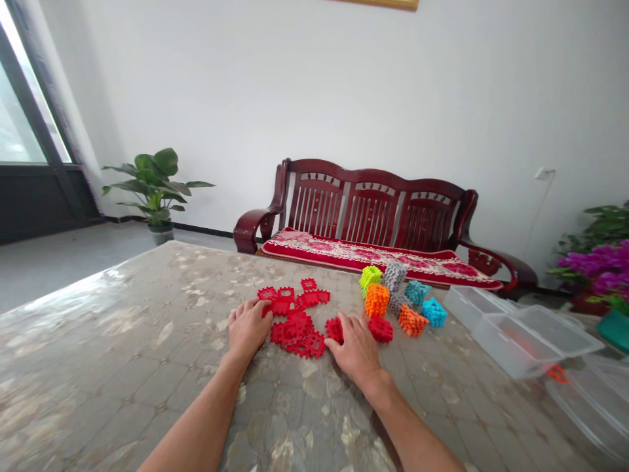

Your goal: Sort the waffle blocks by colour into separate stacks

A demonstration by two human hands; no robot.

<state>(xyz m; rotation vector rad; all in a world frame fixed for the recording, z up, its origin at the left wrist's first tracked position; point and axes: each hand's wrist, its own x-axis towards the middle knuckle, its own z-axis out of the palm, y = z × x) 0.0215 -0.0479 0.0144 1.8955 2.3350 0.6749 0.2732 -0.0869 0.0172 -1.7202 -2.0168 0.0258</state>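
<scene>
A loose pile of flat red toothed plastic building pieces lies on the table, several with open square centres. My left hand rests palm down at the pile's left edge, fingers extended, fingertips touching red pieces there. Right of the pile, my right hand has its thumb and fingers around a stack of red pieces, partly hidden by the fingers. Just beyond that hand sits another red stack.
Stacks in lime, grey, orange, teal and blue stand farther right. Clear plastic boxes are at the table's right, with a transparent lid nearby. A wooden bench stands behind the table.
</scene>
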